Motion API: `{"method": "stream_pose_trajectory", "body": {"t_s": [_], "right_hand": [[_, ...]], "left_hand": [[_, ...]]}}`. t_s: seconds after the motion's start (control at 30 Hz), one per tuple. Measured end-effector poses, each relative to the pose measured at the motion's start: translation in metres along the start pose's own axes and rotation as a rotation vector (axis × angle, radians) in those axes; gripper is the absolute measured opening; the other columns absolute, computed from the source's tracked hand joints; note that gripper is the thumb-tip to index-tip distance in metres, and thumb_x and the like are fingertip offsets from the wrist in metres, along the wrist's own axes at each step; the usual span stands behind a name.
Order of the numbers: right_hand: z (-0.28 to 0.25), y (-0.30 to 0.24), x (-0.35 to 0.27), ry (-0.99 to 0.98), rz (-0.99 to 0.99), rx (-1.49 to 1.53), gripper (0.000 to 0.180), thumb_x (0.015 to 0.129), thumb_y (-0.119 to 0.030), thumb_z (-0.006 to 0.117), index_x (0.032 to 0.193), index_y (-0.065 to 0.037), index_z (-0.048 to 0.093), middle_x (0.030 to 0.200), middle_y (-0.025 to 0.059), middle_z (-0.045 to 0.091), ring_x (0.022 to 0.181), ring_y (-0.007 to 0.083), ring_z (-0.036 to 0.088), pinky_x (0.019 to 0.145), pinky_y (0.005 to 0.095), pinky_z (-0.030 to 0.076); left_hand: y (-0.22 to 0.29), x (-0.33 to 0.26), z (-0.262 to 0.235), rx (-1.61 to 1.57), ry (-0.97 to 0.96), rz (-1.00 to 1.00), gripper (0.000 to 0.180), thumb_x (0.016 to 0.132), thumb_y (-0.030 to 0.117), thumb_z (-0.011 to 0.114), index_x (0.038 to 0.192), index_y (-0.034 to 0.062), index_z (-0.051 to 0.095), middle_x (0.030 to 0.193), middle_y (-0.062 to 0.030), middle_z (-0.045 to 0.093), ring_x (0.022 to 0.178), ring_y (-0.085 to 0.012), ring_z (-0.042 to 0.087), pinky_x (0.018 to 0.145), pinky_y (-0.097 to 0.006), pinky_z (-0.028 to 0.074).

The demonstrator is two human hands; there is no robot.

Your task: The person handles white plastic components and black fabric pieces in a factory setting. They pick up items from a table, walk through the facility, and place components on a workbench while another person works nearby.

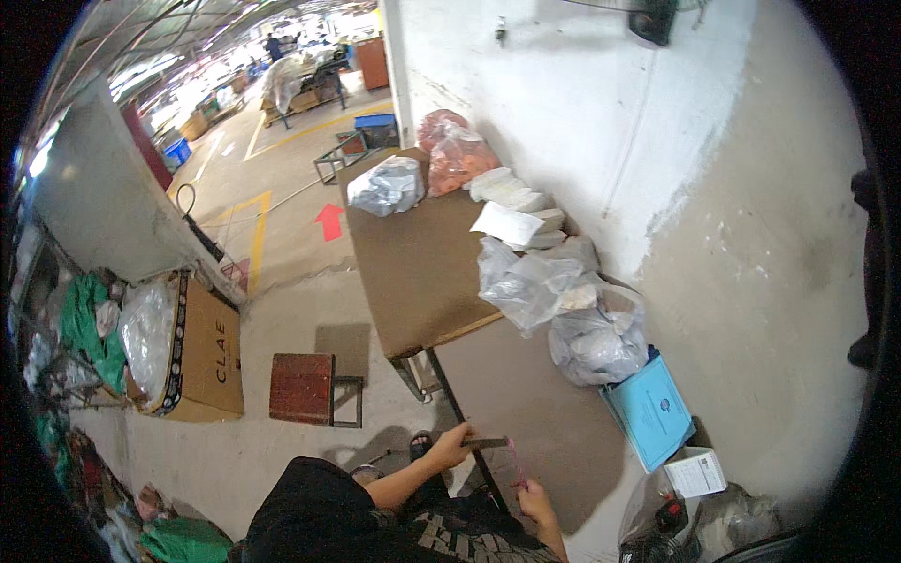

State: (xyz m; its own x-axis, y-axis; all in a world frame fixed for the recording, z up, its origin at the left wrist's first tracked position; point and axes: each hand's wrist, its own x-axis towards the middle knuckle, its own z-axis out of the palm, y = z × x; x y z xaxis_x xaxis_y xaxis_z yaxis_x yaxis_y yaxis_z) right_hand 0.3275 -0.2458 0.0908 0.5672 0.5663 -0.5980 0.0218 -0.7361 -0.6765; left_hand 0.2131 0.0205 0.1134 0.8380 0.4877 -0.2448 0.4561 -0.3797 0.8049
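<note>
Two brown tables meet end to end beside a white wall (pixel 582 113), the near table (pixel 526 394) at the person's front and the far table (pixel 408 272) beyond it. Crowding the wall side are a knotted see-through bag (pixel 596 347), another crinkled plastic bag (pixel 526 281), a pile of white packets (pixel 511 197), a bag of orange-pink stuff (pixel 458 155) and a greyish bag (pixel 387 186) near the far end. A blue folder (pixel 652 408), smooth and flat, lies by the wall with a small white box (pixel 695 472) just below it. On the left, a stool (pixel 302 387) with a square, worn reddish seat stands near the far table's corner, and farther left a cardboard box (pixel 208 357) holds shiny plastic wrap (pixel 147 328). At the near table's left edge, the left hand (pixel 452 446) has its fingers closed round a dark, narrow, flat strip (pixel 486 442), whose tip points over the tabletop. A thin pink cord (pixel 516 462) runs from that tip to the right hand (pixel 536 503), whose fingers are pinched together on its lower end. Brown tabletop stretches between the hands and the knotted bag, and rough grey concrete floor (pixel 282 310) runs between the cardboard box and the far table.
</note>
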Motion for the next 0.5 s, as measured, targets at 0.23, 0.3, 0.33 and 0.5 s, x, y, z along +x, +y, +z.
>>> {"method": "stream_pose_trajectory", "body": {"t_s": [0.23, 0.3, 0.33, 0.5], "right_hand": [[0.004, -0.077, 0.062, 0.002, -0.1, -0.176, 0.034, 0.101, -0.028, 0.05, 0.11, -0.001, 0.069, 0.105, 0.0233, 0.07, 0.101, 0.0383, 0.067, 0.088, 0.0455, 0.05], [0.013, -0.122, 0.084, 0.026, -0.213, -0.274, 0.036, 0.103, -0.03, 0.049, 0.113, -0.001, 0.068, 0.108, 0.0248, 0.07, 0.104, 0.04, 0.066, 0.09, 0.0451, 0.05], [0.019, -0.145, 0.095, 0.018, -0.201, -0.26, 0.037, 0.103, -0.03, 0.048, 0.115, -0.001, 0.067, 0.11, 0.0254, 0.069, 0.105, 0.0412, 0.066, 0.091, 0.0456, 0.05], [0.07, -0.259, 0.142, 0.065, -0.294, -0.45, 0.039, 0.105, -0.031, 0.044, 0.127, -0.003, 0.061, 0.121, 0.0275, 0.065, 0.113, 0.0459, 0.062, 0.098, 0.0505, 0.048]], "left_hand": [[-0.153, -0.094, -0.097, -0.645, 0.284, -0.53, 0.037, 0.089, 0.015, 0.067, 0.119, -0.0026, 0.057, 0.107, -0.0193, 0.072, 0.09, -0.0322, 0.073, 0.072, -0.044, 0.056], [-0.226, -0.136, -0.117, -0.788, 0.313, -0.747, 0.032, 0.088, 0.019, 0.066, 0.111, -0.0028, 0.065, 0.102, -0.0197, 0.074, 0.084, -0.0282, 0.074, 0.067, -0.045, 0.055], [-0.264, -0.16, -0.127, -0.213, -0.001, -0.676, 0.027, 0.088, 0.02, 0.063, 0.106, 0.0007, 0.069, 0.1, -0.0194, 0.074, 0.084, -0.0283, 0.074, 0.067, -0.046, 0.055], [-0.409, -0.271, -0.142, -0.08, 0.09, -1.016, 0.025, 0.09, 0.031, 0.062, 0.09, 0.007, 0.07, 0.087, -0.0125, 0.068, 0.077, -0.0288, 0.066, 0.069, -0.049, 0.053]]}}
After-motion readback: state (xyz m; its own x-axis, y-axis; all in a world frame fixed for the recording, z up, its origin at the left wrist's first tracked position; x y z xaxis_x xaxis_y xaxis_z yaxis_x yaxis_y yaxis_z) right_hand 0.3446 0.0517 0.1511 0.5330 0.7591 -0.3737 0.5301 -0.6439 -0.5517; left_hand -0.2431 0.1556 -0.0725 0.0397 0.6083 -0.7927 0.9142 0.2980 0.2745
